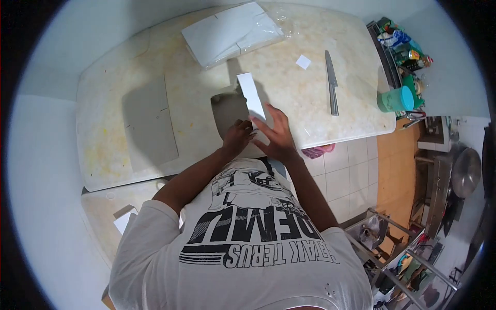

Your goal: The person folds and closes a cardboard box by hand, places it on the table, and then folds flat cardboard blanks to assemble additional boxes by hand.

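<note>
A partly folded cardboard box [229, 111], grey inside, lies near the table's front edge with its white side wall [250, 95] standing up on the right. My left hand [237, 137] has its fingers curled at the box's near corner, gripping the card there; the fingertips are partly hidden. Close by, my right hand [279, 134] reaches along the outside of the white wall. Its fingers are apart, and the thumb and fingertips are at the near end of that wall.
A flat grey card with slits [150, 126] lies left. At the back sits a plastic-wrapped stack of white card [232, 31]. Rightward are a small white paper square [303, 62], a knife [331, 82] and a teal cup [398, 99]. A metal rack [392, 253] stands lower right.
</note>
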The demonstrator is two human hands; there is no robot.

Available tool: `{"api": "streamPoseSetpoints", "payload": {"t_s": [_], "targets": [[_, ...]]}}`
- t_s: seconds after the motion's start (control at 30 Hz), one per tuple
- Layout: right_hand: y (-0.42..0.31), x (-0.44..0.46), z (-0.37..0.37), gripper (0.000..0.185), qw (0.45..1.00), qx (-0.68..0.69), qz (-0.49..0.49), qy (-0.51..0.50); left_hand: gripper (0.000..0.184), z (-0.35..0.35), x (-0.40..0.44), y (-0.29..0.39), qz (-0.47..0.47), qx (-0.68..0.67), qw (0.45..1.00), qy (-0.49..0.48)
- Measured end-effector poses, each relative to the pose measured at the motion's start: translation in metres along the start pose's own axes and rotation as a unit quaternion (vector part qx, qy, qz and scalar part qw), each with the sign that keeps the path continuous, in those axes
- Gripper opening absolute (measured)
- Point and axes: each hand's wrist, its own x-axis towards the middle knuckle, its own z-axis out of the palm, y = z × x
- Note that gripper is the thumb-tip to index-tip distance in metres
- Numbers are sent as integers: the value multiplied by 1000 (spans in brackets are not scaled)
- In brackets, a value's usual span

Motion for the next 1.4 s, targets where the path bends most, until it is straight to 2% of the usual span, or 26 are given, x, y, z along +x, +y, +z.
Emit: {"api": "streamPoseSetpoints", "payload": {"t_s": [0.03, 0.17, 0.27, 0.37, 0.47, 0.57, 0.67, 0.77, 0.87, 0.97, 1.1, 1.17, 1.27, 1.4], "targets": [[0, 9, 0, 64, 999, 4, -12, -48, 17, -1, 1, -3, 14, 22, 1000, -3], [8, 25, 10, 57, 996, -6, -16, -91, 20, -8, 2, -9, 54, 57, 995, 59], [5, 23, 13, 60, 994, 2, -9, -109, 23, -8, -1, -17, 38, 5, 999, 22], [4, 18, 18, 63, 989, -31, -5, -143, 20, 2, -2, -24, 27, -33, 999, 22], [4, 13, 23, 63, 993, -16, 8, -121, 19, 8, -5, -28, 3, -101, 995, 27], [1, 13, 27, 62, 994, -4, 25, -108, 21, 16, -1, -27, -25, -119, 992, -37], [-4, 16, 32, 70, 993, 2, 33, -110, 22, -6, 2, -21, -10, -118, 991, -65], [-3, 15, 41, 79, 998, -24, 22, -48, 22, 7, 3, -28, -20, -166, 984, -64], [-9, 12, 54, 85, 975, 103, 195, 17, 22, -2, 1, -19, -59, -202, 977, -33], [5, 10, 63, 83, 965, 122, 229, 39, 22, -2, -2, -17, -31, -157, 987, 32], [16, 13, 53, 86, 958, 156, 238, 34, 20, -7, 0, -17, -98, -116, 988, 10], [24, 20, 50, 86, 972, 119, 201, 25, 20, -6, 5, -17, -107, -95, 990, 15], [36, 27, 45, 87, 972, 126, 199, -1, 23, -9, 12, -12, -160, -111, 980, -31], [47, 39, 33, 85, 970, 160, 177, -42, 22, -8, 18, 0, -178, -149, 972, 31]]}}
